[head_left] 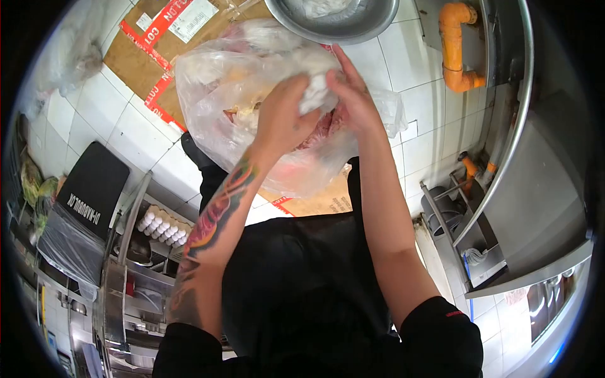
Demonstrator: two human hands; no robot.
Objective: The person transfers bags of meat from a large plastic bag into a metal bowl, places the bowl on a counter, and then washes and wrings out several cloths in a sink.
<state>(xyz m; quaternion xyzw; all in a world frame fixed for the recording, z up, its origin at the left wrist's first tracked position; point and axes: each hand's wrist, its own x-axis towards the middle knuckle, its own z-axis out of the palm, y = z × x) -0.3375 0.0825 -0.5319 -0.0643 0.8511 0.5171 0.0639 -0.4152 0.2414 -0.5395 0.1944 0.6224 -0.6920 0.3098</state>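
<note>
A pale, soft, lumpy piece, like raw animal tissue, is between my two hands. My left hand curls round its near left side, and my right hand holds its right side with the thumb on top. Below them a large clear plastic bag lies spread out, with raw red meat and whitish pieces in it. Just beyond my hands stands a grey metal bowl holding whitish stuff.
Under the bag is a flattened cardboard box with red tape, on a white tiled floor. Egg trays sit on a shelf to the left, near a black lidded bin. Orange pipes and a steel counter stand to the right.
</note>
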